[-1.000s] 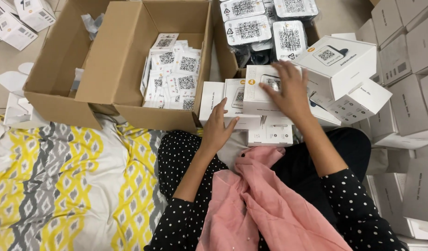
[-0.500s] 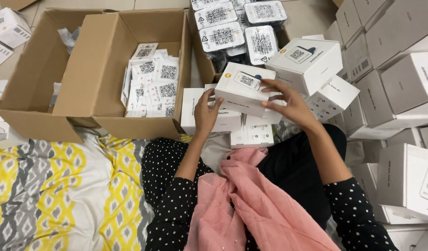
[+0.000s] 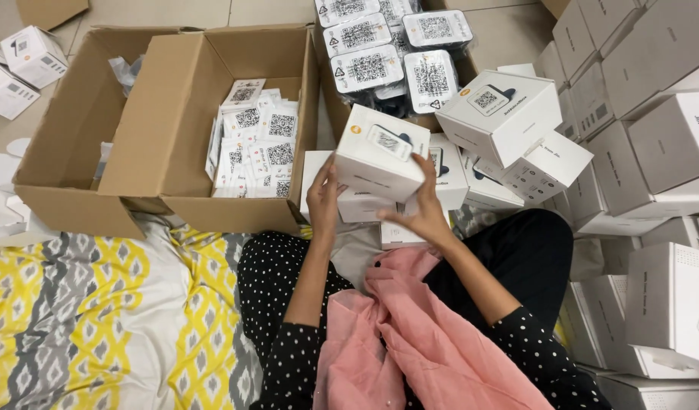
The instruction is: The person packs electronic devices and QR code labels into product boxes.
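White box (image 3: pixel 381 154) lifted higher—fingers (image 3: pixel 424 168) (both hands) flanking it.

Wears black sleeves dotted white, pushed up past the elbows, dark trousers, a pink scarf (image 3: pixel 418 342) draped down the front.

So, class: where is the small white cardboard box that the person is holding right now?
In the head view, the small white cardboard box sits centre frame, held between left hand and right hand, just right of the open brown carton.

Bright, even indoor light; soft shadows, sharp focus throughout.
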